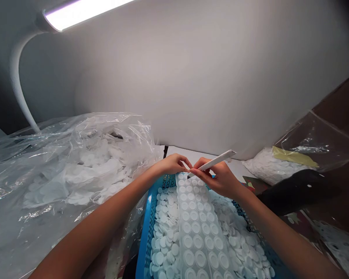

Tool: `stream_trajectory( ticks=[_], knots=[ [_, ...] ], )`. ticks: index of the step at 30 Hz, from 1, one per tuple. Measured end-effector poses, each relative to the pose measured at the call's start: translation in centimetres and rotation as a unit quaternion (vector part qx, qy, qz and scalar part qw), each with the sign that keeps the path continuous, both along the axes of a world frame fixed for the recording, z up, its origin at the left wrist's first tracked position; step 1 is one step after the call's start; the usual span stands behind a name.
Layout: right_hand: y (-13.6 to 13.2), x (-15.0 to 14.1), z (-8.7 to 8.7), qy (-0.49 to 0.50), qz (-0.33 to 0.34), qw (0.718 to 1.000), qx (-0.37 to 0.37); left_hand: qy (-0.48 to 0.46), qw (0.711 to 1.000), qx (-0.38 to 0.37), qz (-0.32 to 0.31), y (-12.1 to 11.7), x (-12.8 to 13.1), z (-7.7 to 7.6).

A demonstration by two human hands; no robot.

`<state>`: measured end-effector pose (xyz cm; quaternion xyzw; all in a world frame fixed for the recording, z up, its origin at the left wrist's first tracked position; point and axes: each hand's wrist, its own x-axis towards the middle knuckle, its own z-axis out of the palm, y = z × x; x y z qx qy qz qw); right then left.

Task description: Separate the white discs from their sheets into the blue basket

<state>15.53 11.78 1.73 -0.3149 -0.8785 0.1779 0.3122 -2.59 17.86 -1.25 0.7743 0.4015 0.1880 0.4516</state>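
Note:
A long strip of translucent white plastic (195, 228) with rows of round, ringed discs lies lengthwise over a blue plastic basket (145, 236). At the strip's far end, my left hand (176, 164) is closed, thumb and fingers pinching its edge. My right hand (216, 176) grips a slim white craft knife (218, 159), its thin grey tip pointing down at the discs in the farthest rows. Both hands' fingertips nearly meet there. Many loose white discs (164, 232) fill the basket on either side of the strip.
On the left spreads a large clear plastic bag (84, 170) of white plastic pieces. A lit lamp (84, 13) hangs above on a curved neck. Farther right are a bag of white pieces (264, 166) with a yellow label and a dark object (296, 190). A pale wall stands behind.

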Motion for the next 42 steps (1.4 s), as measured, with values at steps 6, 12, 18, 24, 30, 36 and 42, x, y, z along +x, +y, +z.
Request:
stream_trajectory(
  ticks=[6, 12, 18, 24, 30, 36, 42],
  knots=[
    [0.13, -0.11, -0.04, -0.041, 0.005, 0.999, 0.002, -0.005, 1.000, 0.001, -0.004, 0.00, -0.05, -0.12],
    [0.43, 0.01, -0.08, -0.089, -0.017, 0.995, -0.035, -0.015, 1.000, -0.005, -0.009, 0.11, 0.03, -0.30],
    [0.42, -0.13, -0.21, -0.079, -0.005, 0.996, -0.039, -0.015, 1.000, -0.007, -0.006, 0.16, 0.05, -0.27],
    [0.38, 0.11, 0.07, 0.083, -0.078, 0.993, -0.034, -0.008, 1.000, -0.009, 0.001, 0.19, 0.09, -0.26],
    [0.96, 0.68, -0.18, 0.041, -0.062, 0.997, -0.025, -0.002, 1.000, -0.010, 0.001, 0.28, 0.07, -0.37],
    [0.90, 0.70, -0.33, 0.017, -0.049, 0.998, -0.041, -0.002, 1.000, -0.006, 0.002, -0.06, 0.04, 0.05],
    [0.93, 0.52, -0.03, -0.048, -0.011, 0.998, -0.049, -0.010, 1.000, -0.005, -0.004, -0.21, 0.06, 0.22]
  ],
)
